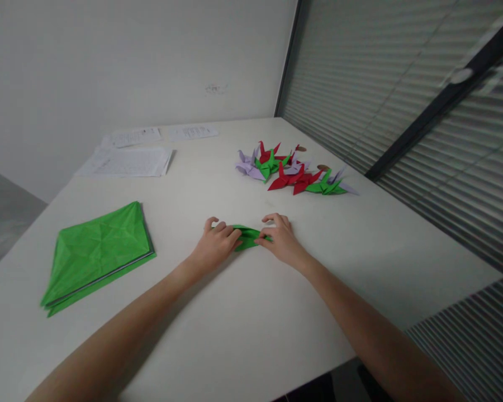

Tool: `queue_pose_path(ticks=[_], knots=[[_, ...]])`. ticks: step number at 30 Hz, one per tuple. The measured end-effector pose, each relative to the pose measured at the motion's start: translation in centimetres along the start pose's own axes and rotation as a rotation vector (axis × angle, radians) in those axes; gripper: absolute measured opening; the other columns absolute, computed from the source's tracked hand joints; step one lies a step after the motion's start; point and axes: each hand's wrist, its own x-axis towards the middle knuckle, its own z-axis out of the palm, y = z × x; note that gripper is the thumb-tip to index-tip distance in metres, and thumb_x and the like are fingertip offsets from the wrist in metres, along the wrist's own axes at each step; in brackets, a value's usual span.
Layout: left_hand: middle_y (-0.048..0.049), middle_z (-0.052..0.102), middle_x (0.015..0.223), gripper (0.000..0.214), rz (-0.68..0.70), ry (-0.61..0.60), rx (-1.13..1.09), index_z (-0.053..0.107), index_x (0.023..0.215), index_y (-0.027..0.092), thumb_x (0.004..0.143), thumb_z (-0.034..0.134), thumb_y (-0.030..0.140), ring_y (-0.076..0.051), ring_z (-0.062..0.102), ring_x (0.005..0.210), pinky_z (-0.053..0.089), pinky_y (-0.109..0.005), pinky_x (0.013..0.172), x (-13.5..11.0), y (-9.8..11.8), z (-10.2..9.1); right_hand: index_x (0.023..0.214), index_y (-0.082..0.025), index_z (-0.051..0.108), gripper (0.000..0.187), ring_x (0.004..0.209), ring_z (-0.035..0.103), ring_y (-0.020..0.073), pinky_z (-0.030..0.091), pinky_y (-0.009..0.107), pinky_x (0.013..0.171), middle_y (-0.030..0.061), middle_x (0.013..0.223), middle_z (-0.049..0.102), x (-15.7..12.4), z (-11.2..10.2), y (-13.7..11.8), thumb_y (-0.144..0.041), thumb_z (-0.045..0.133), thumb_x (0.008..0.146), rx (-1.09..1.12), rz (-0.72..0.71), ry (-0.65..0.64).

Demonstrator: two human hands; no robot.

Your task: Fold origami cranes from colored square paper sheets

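A partly folded piece of green origami paper [248, 239] lies low over the white table [251, 312], stretched between my hands. My left hand [218, 239] pinches its left end, fingers curled over the paper and hiding that side. At the right end, the thumb and fingertips of my right hand [280, 237] close on the paper, with the other fingers bent above it. Between the hands, an opening shows along the fold.
Creased green sheets [100, 240] are stacked at the left. Several folded paper cranes [291, 173] in red, green and lilac sit toward the back right. Printed papers [129, 162] lie at the back left. Window blinds [381, 89] border the right side.
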Motion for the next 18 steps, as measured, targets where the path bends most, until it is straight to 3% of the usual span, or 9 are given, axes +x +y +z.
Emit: queue_pose_path(ticks=[3, 6, 11, 15, 18], knots=[[-0.0076, 0.064, 0.092, 0.016, 0.027, 0.024, 0.031, 0.059, 0.106, 0.018, 0.096, 0.050, 0.026, -0.022, 0.058, 0.083, 0.035, -0.042, 0.086, -0.2, 0.0, 0.3, 0.072, -0.021, 0.069, 0.009, 0.109, 0.046, 0.0281, 0.038, 0.045, 0.095, 0.0093, 0.111, 0.055, 0.1, -0.3, -0.1, -0.024, 0.076, 0.077, -0.014, -0.060, 0.013], [-0.0121, 0.060, 0.109, 0.028, 0.048, 0.056, 0.032, 0.053, 0.123, 0.019, 0.095, 0.049, 0.024, -0.025, 0.056, 0.093, 0.037, -0.037, 0.079, -0.3, 0.1, 0.6, 0.085, -0.021, 0.064, 0.011, 0.095, 0.053, 0.0225, 0.042, 0.039, 0.087, 0.0056, 0.098, 0.061, 0.3, -0.3, -0.2, -0.018, 0.073, 0.079, 0.039, -0.098, -0.032], [-0.0137, 0.059, 0.118, 0.041, -0.025, 0.053, 0.022, 0.047, 0.134, 0.018, 0.094, 0.052, 0.025, -0.028, 0.052, 0.101, 0.038, -0.039, 0.082, -0.4, 0.3, 0.7, 0.098, -0.021, 0.059, 0.021, 0.077, 0.059, 0.0171, 0.045, 0.030, 0.072, 0.0011, 0.083, 0.065, 0.6, 0.0, 0.3, -0.019, 0.069, 0.080, 0.262, 0.087, -0.038], [-0.0119, 0.062, 0.111, 0.032, -0.052, 0.028, 0.006, 0.054, 0.127, 0.020, 0.096, 0.048, 0.026, -0.028, 0.052, 0.102, 0.036, -0.043, 0.086, -0.4, 0.4, 0.8, 0.081, -0.019, 0.063, 0.003, 0.066, 0.059, 0.0149, 0.045, 0.027, 0.065, 0.0017, 0.075, 0.064, 0.7, -0.1, 0.8, -0.016, 0.062, 0.082, 0.289, 0.185, -0.030], [-0.0120, 0.061, 0.113, 0.032, -0.054, 0.003, -0.062, 0.054, 0.127, 0.020, 0.096, 0.047, 0.026, -0.026, 0.052, 0.101, 0.038, -0.041, 0.085, -0.4, 0.3, 0.9, 0.075, -0.019, 0.065, 0.010, 0.067, 0.058, 0.0144, 0.044, 0.027, 0.066, 0.0030, 0.078, 0.064, 0.6, -0.7, 0.7, -0.012, 0.060, 0.081, 0.146, 0.114, -0.046]])
